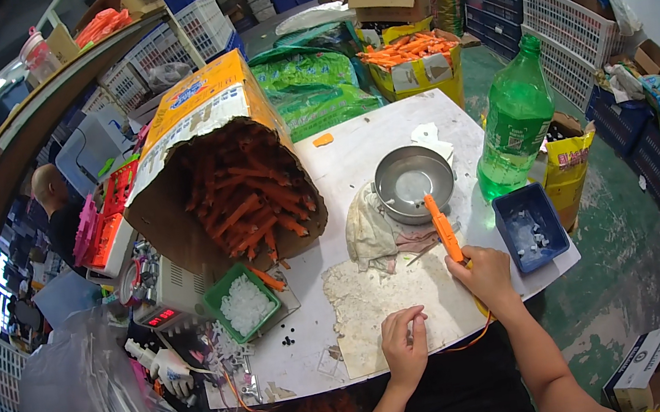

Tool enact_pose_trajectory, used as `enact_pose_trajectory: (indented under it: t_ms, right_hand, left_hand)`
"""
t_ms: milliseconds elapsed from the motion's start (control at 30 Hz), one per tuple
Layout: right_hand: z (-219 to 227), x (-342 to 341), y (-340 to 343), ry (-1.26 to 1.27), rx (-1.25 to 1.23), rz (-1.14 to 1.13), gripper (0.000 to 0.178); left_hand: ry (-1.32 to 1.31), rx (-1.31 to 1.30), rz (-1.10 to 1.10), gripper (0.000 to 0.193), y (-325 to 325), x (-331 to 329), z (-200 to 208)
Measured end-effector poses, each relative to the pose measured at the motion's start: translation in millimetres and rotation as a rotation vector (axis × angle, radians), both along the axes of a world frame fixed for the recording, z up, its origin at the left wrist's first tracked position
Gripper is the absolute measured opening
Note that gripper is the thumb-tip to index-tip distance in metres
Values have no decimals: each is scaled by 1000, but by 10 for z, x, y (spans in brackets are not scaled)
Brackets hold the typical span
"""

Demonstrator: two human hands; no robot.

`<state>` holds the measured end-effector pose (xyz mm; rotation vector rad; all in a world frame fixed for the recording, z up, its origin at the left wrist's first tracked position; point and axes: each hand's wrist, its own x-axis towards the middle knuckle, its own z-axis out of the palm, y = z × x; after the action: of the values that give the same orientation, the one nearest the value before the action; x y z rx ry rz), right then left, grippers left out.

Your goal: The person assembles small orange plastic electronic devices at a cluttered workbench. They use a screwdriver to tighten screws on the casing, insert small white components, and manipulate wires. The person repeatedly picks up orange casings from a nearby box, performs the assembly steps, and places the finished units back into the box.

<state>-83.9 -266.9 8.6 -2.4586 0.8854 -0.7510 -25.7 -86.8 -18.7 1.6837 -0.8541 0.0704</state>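
My right hand (484, 275) is closed around a long, narrow orange plastic piece (443, 230). Its far end reaches over the near rim of a round metal bowl (400, 170). A yellow part shows below that hand, with a thin orange cord (476, 339) near it. My left hand (405, 345) is at the table's front edge, fingers curled and thumb close to them; whether something small is between them I cannot make out. Beneath the hands lies a worn, pale sheet (372, 319). A crumpled cloth (368, 230) and a thin pointed tool (422, 253) lie beside the bowl.
Left stands a tipped carton (167, 145) full of orange pieces, near a green tray (221, 306) of clear bits and several black dots (288, 335). Right are a blue tray (510, 209) with small parts and a tall green bottle (514, 114). Beyond is an orange-filled box (413, 74).
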Motion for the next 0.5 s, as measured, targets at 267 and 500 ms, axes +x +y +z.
enact_pose_trajectory:
  t_ms: [267,500]
  right_hand:
    - [6,-4,11,24,5,-12,33]
    - [15,-10,23,13,-18,-15,33]
  left_hand:
    - [57,-12,2,13,-12,-26,2]
    - [-8,4,-13,14,16,-16,-69]
